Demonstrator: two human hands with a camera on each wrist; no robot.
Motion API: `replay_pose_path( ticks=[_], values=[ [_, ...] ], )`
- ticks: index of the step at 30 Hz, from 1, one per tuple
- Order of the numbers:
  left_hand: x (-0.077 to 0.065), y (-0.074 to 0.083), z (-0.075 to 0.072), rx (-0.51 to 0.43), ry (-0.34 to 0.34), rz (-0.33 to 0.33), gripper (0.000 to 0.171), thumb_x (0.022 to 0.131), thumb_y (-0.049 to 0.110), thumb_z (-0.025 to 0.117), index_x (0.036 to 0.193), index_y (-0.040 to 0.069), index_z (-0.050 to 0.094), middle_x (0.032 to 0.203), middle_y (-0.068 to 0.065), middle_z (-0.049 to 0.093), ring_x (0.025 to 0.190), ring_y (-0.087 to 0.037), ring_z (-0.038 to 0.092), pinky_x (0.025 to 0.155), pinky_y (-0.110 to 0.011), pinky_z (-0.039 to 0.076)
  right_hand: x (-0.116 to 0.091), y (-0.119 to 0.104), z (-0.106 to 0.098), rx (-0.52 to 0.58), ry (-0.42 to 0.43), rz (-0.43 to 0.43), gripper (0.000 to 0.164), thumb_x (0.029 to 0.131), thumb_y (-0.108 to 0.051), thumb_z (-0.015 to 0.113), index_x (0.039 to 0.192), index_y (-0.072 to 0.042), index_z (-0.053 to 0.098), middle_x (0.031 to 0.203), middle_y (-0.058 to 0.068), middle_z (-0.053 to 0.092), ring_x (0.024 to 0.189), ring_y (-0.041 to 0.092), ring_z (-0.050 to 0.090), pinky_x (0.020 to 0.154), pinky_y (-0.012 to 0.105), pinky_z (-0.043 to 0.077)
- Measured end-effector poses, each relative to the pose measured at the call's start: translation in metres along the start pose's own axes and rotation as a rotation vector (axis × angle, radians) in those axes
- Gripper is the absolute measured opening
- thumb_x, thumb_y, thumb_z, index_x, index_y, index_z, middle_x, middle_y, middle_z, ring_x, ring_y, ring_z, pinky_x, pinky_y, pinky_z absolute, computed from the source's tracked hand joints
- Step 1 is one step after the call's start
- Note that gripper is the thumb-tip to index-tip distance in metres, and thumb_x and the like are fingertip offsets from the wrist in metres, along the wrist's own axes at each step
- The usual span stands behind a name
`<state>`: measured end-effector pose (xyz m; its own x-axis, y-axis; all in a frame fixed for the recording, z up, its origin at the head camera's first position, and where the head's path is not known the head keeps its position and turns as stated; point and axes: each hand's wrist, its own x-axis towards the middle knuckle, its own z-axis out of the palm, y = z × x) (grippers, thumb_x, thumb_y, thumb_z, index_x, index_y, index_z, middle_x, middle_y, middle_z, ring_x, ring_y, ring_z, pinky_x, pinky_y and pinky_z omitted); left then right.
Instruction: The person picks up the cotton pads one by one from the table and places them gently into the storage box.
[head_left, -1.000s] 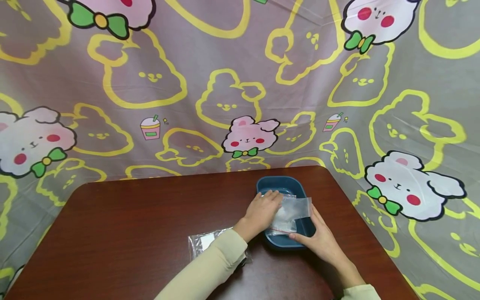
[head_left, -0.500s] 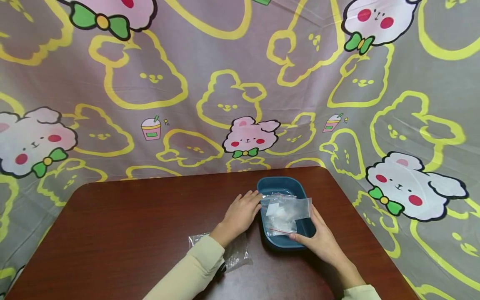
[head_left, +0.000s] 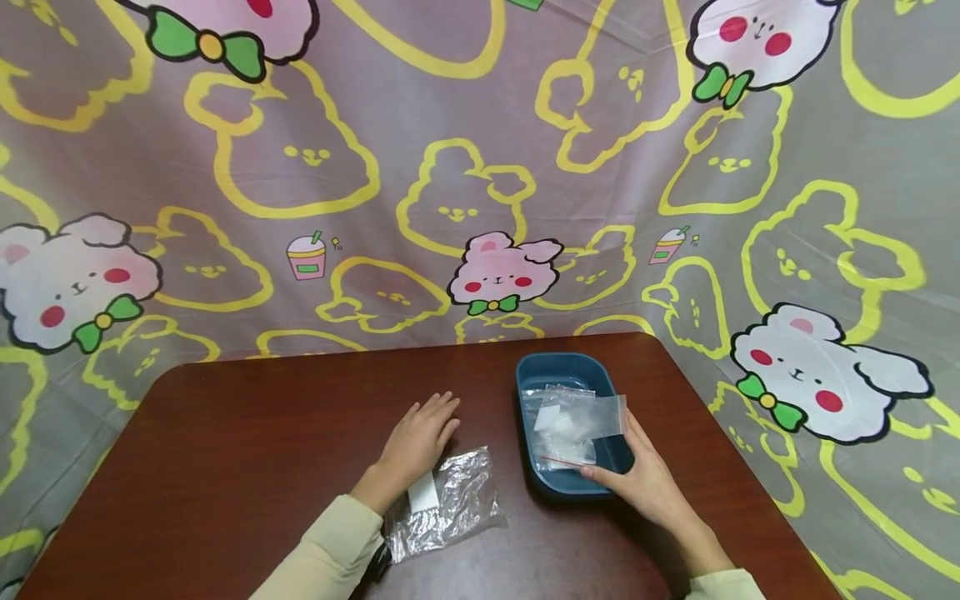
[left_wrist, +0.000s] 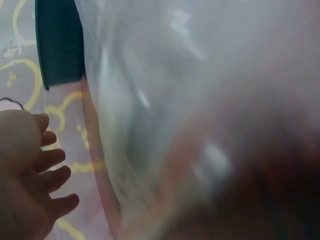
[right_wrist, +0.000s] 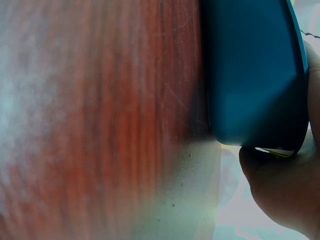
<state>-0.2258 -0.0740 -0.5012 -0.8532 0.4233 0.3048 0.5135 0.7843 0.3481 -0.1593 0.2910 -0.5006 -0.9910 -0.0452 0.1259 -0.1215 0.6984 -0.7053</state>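
My right hand (head_left: pixel 651 487) grips the near right corner of a blue plastic tub (head_left: pixel 617 454). In the right wrist view its thumb (right_wrist: pixel 260 167) presses against the tub's end. Several clear zip bags (head_left: pixel 564 429) lie in the tub, one sticking out over the right rim by my fingers. My left hand (head_left: pixel 416 442) is left of the tub with its fingers spread, holding nothing. Beneath and beside its wrist lies a crinkled clear plastic bag (head_left: pixel 472 496) with a white label (head_left: pixel 423 493). That bag fills most of the left wrist view, blurred.
The dark red-brown wooden table (head_left: pixel 262 467) stretches away to the left. A patterned cloth (head_left: pixel 600 200) hangs behind it and along its right side. The tub stands near the table's right edge.
My left hand has drawn back from over the zip bags in the tub and moved left, uncovering them. The right hand has stayed at the tub's corner.
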Motion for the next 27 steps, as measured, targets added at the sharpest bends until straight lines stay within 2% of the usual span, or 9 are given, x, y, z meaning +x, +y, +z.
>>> replay_pose_path(
  ticks=[5,12,22,27],
  values=[
    [-0.019,-0.011,-0.006,-0.013,-0.007,-0.012,0.042,0.103,0.025,0.059,0.139,0.003,0.059,0.146,-0.017,0.053,0.137,-0.037,0.046,0.112,-0.059,0.034,0.000,0.000,-0.002,-0.003,0.004,-0.003,0.119,0.076,-0.052,0.085,0.163,-0.017,0.011,0.167,0.014,0.014,0.146,0.043,0.024,0.108,0.072,0.029],
    [-0.042,-0.008,-0.008,-0.037,-0.061,0.000,0.046,0.105,0.030,0.056,0.142,0.003,0.056,0.150,-0.016,0.049,0.141,-0.036,0.042,0.115,-0.058,0.031,0.001,-0.001,-0.001,-0.004,-0.010,0.006,0.120,0.076,-0.053,0.084,0.163,-0.017,0.010,0.167,0.014,0.013,0.146,0.043,0.023,0.108,0.072,0.028],
    [-0.062,0.008,-0.005,-0.037,-0.144,0.121,0.051,0.103,0.032,0.058,0.144,0.004,0.054,0.152,-0.017,0.046,0.142,-0.036,0.039,0.115,-0.058,0.029,0.001,0.000,-0.001,-0.003,-0.008,0.025,0.120,0.076,-0.054,0.084,0.163,-0.018,0.011,0.167,0.013,0.013,0.146,0.043,0.024,0.108,0.072,0.028],
    [-0.068,0.009,0.000,-0.052,-0.205,0.150,0.058,0.102,0.039,0.057,0.149,0.008,0.048,0.156,-0.014,0.041,0.146,-0.033,0.034,0.117,-0.053,0.028,0.001,0.001,-0.001,-0.005,-0.010,0.021,0.120,0.076,-0.054,0.084,0.163,-0.017,0.011,0.167,0.015,0.013,0.146,0.044,0.023,0.107,0.073,0.027]
  ],
)
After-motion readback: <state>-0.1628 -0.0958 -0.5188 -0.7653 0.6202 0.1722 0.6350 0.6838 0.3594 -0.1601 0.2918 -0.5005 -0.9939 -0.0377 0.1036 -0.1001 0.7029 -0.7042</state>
